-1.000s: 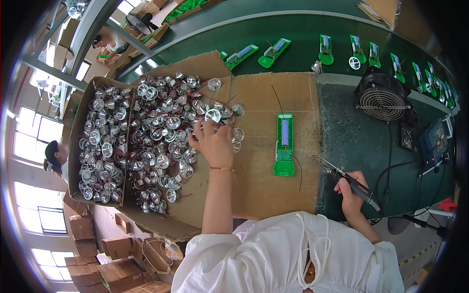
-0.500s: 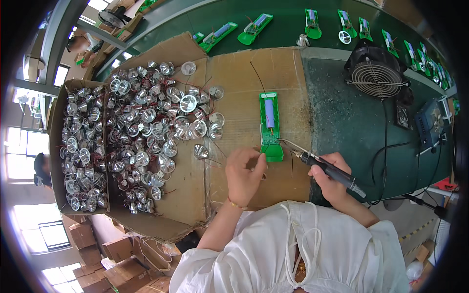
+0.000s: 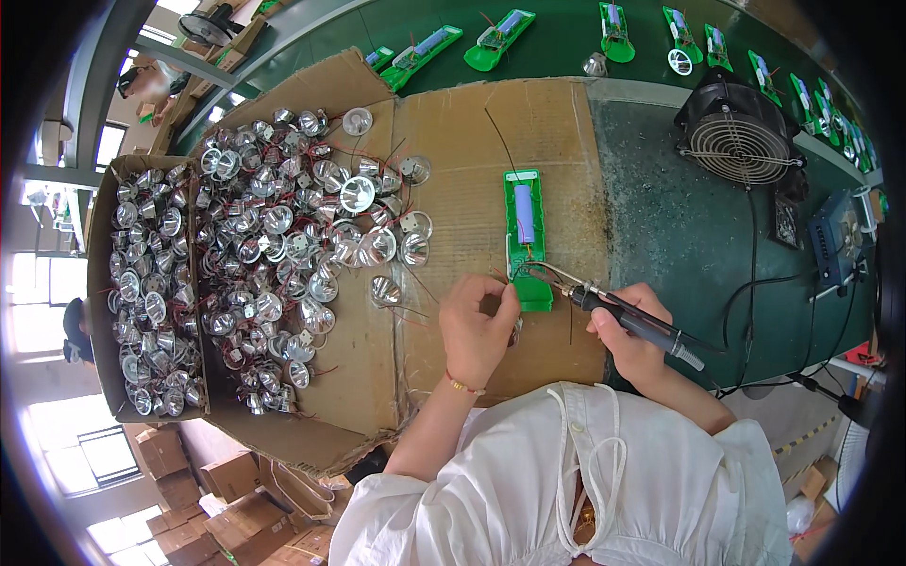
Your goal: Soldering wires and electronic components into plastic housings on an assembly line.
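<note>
A green plastic housing [image 3: 533, 291] lies lengthwise on the cardboard in front of me, with a lavender cylindrical battery [image 3: 525, 215] and thin wires inside. My right hand [image 3: 634, 332] is closed around the handle of a soldering iron [image 3: 637, 324]. Its thin bent tip reaches over the small circuit area below the battery; whether it touches is too small to tell. Beside the housing's lower left edge, my left hand [image 3: 477, 325] has thumb and forefinger pinched together. Something small and shiny shows under those fingers, mostly hidden.
Left, a cardboard box [image 3: 363, 415] holds many silvery lamp reflectors [image 3: 269, 307] with red wires; one loose reflector [image 3: 385, 291] lies near my left hand. A black fan [image 3: 741, 151] and a blue soldering station [image 3: 835, 241] stand right. More green housings [image 3: 500, 40] line the far bench.
The soldering iron's tip has shifted left, further over the circuit area. My left hand keeps its pinch, now nearer the housing's edge. The whole view has shifted slightly.
</note>
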{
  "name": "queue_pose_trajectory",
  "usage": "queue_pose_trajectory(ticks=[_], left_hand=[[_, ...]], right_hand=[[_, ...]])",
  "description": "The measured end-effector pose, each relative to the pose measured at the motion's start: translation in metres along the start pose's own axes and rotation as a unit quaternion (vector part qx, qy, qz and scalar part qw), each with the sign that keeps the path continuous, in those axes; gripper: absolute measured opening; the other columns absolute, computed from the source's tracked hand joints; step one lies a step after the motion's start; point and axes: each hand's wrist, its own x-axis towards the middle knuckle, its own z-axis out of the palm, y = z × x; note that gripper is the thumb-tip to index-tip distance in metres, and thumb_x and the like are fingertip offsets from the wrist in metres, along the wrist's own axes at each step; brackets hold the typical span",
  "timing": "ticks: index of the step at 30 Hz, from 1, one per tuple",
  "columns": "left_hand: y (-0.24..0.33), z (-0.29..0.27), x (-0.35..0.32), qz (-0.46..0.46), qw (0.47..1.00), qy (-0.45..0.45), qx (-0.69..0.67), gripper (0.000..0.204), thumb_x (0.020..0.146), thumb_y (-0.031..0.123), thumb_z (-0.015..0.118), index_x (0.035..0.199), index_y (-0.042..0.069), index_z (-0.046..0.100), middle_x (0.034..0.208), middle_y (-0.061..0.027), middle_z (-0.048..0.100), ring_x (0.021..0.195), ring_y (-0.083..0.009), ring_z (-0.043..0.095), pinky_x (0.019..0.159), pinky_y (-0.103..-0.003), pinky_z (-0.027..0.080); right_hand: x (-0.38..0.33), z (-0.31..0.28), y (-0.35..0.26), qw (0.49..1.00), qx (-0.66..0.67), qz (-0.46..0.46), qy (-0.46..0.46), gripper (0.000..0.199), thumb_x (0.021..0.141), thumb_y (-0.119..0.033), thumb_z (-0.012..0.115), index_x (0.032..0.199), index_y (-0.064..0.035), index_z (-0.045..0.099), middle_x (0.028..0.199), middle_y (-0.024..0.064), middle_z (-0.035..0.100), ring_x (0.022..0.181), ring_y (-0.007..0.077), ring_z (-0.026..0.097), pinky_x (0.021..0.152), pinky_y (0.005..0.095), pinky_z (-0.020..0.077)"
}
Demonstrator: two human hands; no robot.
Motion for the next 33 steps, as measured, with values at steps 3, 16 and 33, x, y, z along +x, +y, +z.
queue_pose_trajectory(ticks=[3,16,33], left_hand=[[-0.004,0.001,0.000,0.006,1.000,0.003,-0.006,0.010,0.072,0.007,0.065,0.068,0.003,0.056,0.068,-0.0097,0.057,0.058,-0.0234,0.055,0.054,-0.033,0.042],[0.002,-0.001,0.001,-0.020,1.000,-0.008,0.005,0.010,0.072,0.007,0.065,0.068,0.003,0.056,0.069,-0.0098,0.058,0.059,-0.0235,0.057,0.056,-0.032,0.044],[0.003,-0.012,0.008,-0.023,0.990,-0.120,-0.071,0.013,0.078,0.012,0.066,0.081,0.000,0.063,0.081,-0.0076,0.052,0.073,-0.0167,0.052,0.064,-0.026,0.044]], right_hand=[[0.001,0.001,0.002,1.000,0.006,-0.006,-0.004,0.015,0.078,-0.007,0.064,0.083,0.0010,0.052,0.066,0.0067,0.063,0.057,0.0077,0.058,0.052,0.0213,0.0453],[-0.006,-0.009,-0.006,0.999,0.032,-0.002,0.034,0.016,0.082,-0.007,0.061,0.088,0.0023,0.049,0.071,0.0098,0.061,0.060,0.0098,0.058,0.054,0.0220,0.0463],[-0.007,-0.012,-0.005,1.000,-0.014,0.007,-0.010,0.017,0.082,-0.009,0.060,0.088,0.0013,0.047,0.068,0.0098,0.058,0.059,0.0111,0.057,0.052,0.0232,0.0462]])
